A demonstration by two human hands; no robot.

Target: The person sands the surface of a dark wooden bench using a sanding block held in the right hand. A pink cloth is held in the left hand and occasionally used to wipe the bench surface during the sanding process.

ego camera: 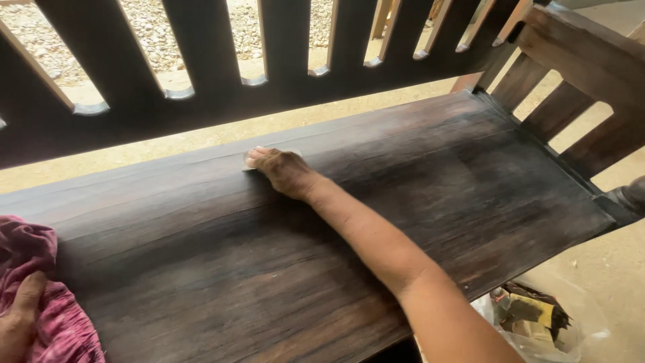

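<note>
Head view: right hand point(285, 171) presses flat fingers on pale sandpaper point(250, 159); best to rub along the bench seat point(416, 202) grain, I think.

The right arm is showing bare from the upper arm down to the right hand point(285, 171), with no sleeve, watch or ring in sight. The left hand point(19, 316) is showing only partly; any sleeve there is probably cut off by the frame.

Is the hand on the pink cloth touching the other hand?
Apart. The head view shows the left hand on the pink cloth at the bench's near corner, while the right hand presses a pale pad far along the bench seat.
</note>
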